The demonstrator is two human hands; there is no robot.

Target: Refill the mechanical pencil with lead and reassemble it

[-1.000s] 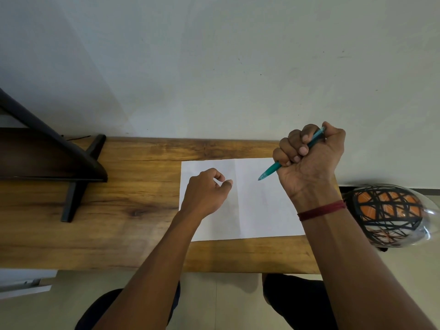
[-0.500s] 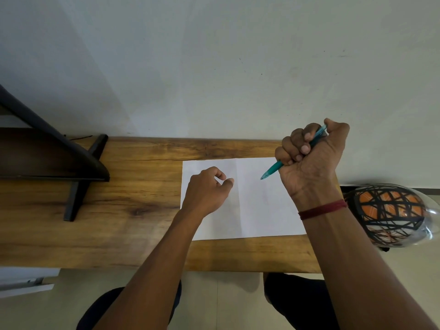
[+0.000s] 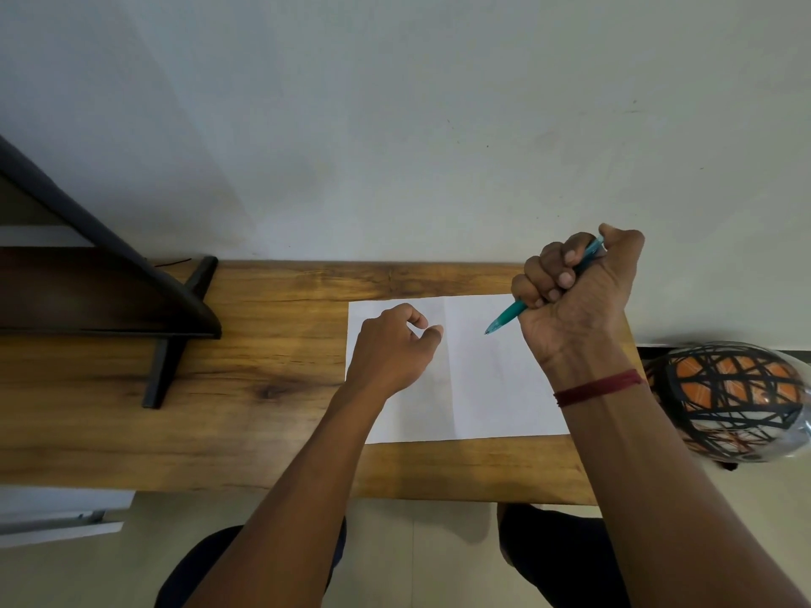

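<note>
Item: mechanical pencil (image 3: 509, 315), teal, held above the paper's (image 3: 491, 388) 2 o'clock corner, tip pointing to 8 o'clock; right hand (image 3: 579, 300), grip clamped round the barrel, thumb on the rear end; left hand (image 3: 390, 348), at the paper's 9 o'clock, finger and thumb curled close; we cannot tell whether it pinches lead; counter (image 3: 263, 366) beneath. We judge the step is clicking lead forward; we advise short presses, tip over paper.

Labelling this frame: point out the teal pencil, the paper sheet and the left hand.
teal pencil (image 3: 505, 318), head view, barrel near the tip.
paper sheet (image 3: 496, 388), head view, bare right half.
left hand (image 3: 390, 348), head view, its back.
</note>
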